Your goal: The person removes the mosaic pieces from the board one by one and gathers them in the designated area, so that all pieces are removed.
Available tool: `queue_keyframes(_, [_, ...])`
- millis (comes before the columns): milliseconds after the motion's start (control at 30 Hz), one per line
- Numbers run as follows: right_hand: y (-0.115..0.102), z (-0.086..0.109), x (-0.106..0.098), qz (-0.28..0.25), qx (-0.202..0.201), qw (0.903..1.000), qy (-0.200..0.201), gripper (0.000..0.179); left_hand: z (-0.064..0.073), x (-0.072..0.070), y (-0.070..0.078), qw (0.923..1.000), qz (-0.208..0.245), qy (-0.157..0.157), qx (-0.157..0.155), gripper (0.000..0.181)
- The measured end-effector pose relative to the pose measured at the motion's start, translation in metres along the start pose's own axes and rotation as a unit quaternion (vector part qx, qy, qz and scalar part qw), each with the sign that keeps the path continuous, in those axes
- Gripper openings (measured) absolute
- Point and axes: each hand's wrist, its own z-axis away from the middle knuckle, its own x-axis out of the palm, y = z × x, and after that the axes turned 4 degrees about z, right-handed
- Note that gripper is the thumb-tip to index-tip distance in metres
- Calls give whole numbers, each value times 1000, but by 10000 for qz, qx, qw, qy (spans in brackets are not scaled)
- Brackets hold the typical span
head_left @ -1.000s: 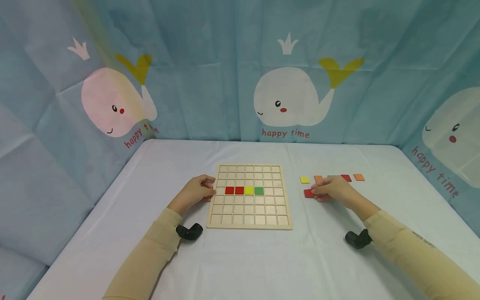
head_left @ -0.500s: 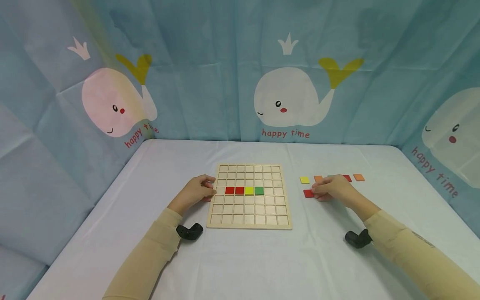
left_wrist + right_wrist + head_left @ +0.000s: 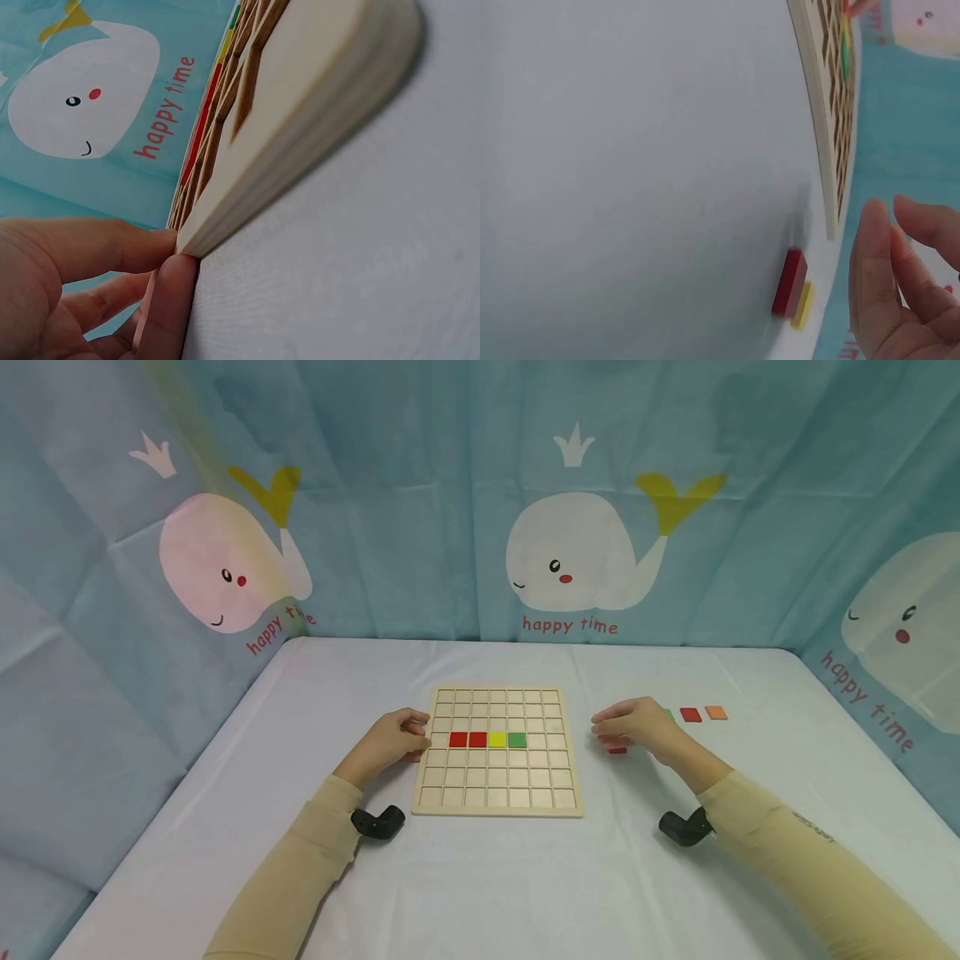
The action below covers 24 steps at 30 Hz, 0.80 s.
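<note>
A square wooden grid board point(image 3: 497, 810) lies on the table, with two red tiles point(image 3: 468, 740), a yellow tile point(image 3: 497, 740) and a green tile point(image 3: 517, 740) side by side in one row. My left hand point(image 3: 386, 743) pinches the board's left edge between thumb and finger, as the left wrist view shows up close. Right of the board, my right hand point(image 3: 637, 727) hovers over a loose red tile point(image 3: 789, 283), its fingers extended and nothing between them. A loose yellow tile point(image 3: 802, 306) lies beyond that red one; in the head view the hand hides it.
Past the right hand, a red tile point(image 3: 691, 715) and an orange tile point(image 3: 717, 712) lie in a row, a green tile point(image 3: 669, 715) peeking out beside the hand. Black wrist-worn devices point(image 3: 378, 822) hang at both cuffs. A blue whale-print curtain point(image 3: 420, 527) surrounds the white table point(image 3: 480, 885).
My right hand has released the loose red tile, lifted and shifted left, now covering the yellow and an orange tile. The left hand keeps its hold on the board.
</note>
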Motion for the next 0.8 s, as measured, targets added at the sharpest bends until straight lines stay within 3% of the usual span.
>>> queue_keyframes(333, [-18, -10, 23, -44, 117, 9998, -128, 34, -1, 1, -2, 10000, 8, 49, 16, 48])
queue_keyframes(800, [-29, -20, 43, -537, -235, 9969, -530, 30, 0, 2, 1, 9998, 34, 167, -89, 47])
